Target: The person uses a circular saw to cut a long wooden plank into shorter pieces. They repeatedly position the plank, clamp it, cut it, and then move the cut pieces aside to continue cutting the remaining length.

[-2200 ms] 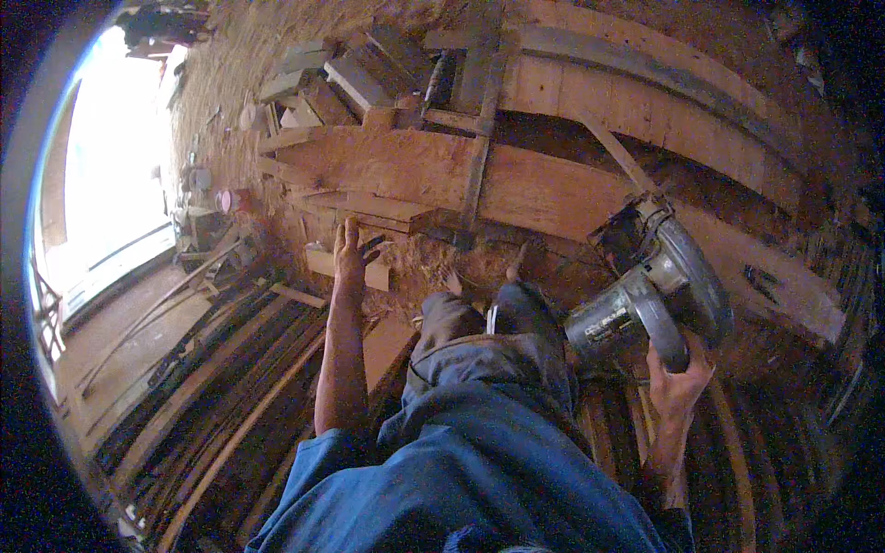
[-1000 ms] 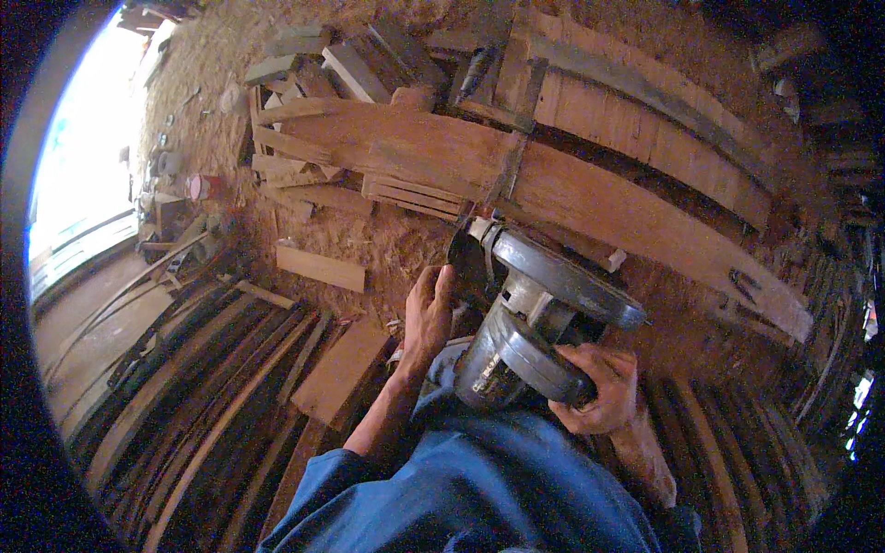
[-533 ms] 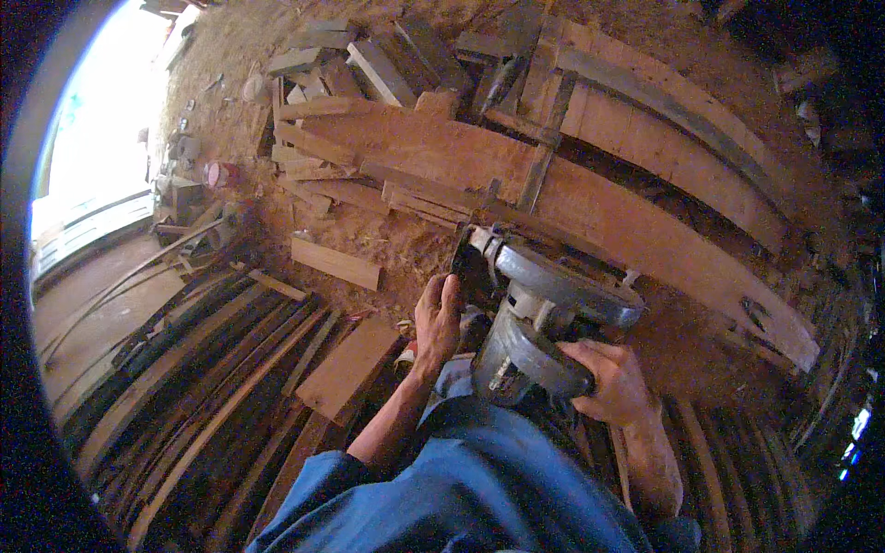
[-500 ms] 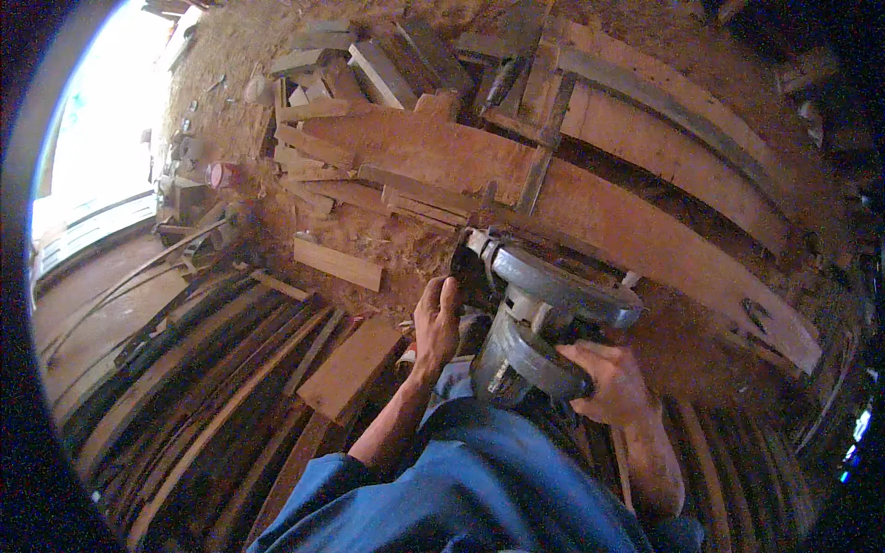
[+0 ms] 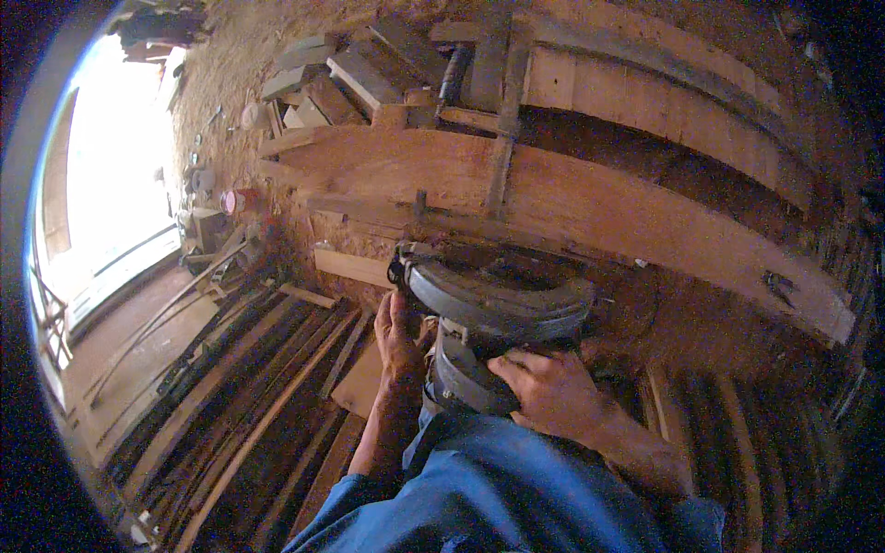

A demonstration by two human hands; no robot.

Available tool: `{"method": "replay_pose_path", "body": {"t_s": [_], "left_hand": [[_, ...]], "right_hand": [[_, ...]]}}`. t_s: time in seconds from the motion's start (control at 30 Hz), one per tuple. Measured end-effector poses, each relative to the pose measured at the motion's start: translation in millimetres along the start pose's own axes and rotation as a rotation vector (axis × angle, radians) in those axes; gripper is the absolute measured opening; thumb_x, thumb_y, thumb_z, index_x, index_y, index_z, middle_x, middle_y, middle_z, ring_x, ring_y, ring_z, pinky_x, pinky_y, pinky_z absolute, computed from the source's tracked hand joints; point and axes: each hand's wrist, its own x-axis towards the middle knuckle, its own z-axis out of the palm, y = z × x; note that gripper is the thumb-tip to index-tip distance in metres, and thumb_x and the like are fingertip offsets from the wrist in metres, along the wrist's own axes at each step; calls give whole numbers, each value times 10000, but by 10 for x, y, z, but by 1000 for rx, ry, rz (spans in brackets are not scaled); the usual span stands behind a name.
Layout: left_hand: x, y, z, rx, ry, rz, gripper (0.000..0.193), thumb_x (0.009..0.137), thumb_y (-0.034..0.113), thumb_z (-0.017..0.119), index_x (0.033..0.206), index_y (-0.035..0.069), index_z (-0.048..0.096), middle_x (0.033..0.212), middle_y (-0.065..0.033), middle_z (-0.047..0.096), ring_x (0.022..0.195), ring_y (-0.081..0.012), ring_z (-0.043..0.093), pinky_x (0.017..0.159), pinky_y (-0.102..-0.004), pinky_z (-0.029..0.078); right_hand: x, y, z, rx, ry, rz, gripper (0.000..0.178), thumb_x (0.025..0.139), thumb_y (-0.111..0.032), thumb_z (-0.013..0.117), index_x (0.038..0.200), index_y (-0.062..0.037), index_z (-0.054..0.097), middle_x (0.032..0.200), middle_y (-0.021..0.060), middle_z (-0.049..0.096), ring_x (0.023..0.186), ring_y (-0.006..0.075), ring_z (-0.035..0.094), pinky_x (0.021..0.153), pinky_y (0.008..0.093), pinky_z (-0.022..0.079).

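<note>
A grey circular saw (image 5: 502, 309) with a curved blade guard is held in front of my body, just above my lap. My right hand (image 5: 553, 392) is closed around its rear handle. At the saw's front left end, my left hand (image 5: 398, 346) grips near a black part, fingers pointing up; the saw hides some of them. Beyond the saw lies a long, wide reddish board (image 5: 636, 221) with a curved edge. A narrow dark strip of wood (image 5: 501, 166) crosses over it.
Wood offcuts (image 5: 359, 78) are heaped at the far side. A pale short board (image 5: 350, 265) lies left of the saw. Long planks (image 5: 240, 387) cover the lower left, and more slats (image 5: 737, 442) lie at lower right. A red container (image 5: 238, 201) stands near the bright doorway (image 5: 120, 157).
Both hands and the saw have moved left in the picture, and the saw has turned slightly. The view has shifted too, with the doorway and red container sitting lower. Both hands stay on the saw.
</note>
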Motion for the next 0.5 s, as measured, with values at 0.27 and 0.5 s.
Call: {"method": "replay_pose_path", "body": {"t_s": [0.27, 0.5], "left_hand": [[208, -34, 37, 91, -78, 136, 364, 1021, 401, 439, 875, 83, 540, 655, 33, 469, 550, -60, 412, 482, -239, 325], [264, -58, 71, 122, -101, 152, 396, 1016, 456, 436, 835, 106, 480, 628, 39, 440, 522, -52, 403, 469, -235, 330]], "right_hand": [[45, 116, -202, 14, -98, 12, 625, 674, -252, 774, 1243, -82, 579, 1156, 95, 629, 1012, 261, 644, 818, 421, 531], [108, 187, -272, 7, -126, -7, 659, 656, -280, 795, 1244, -80, 574, 1103, 90, 633, 939, 260, 666, 778, 415, 550]]}}
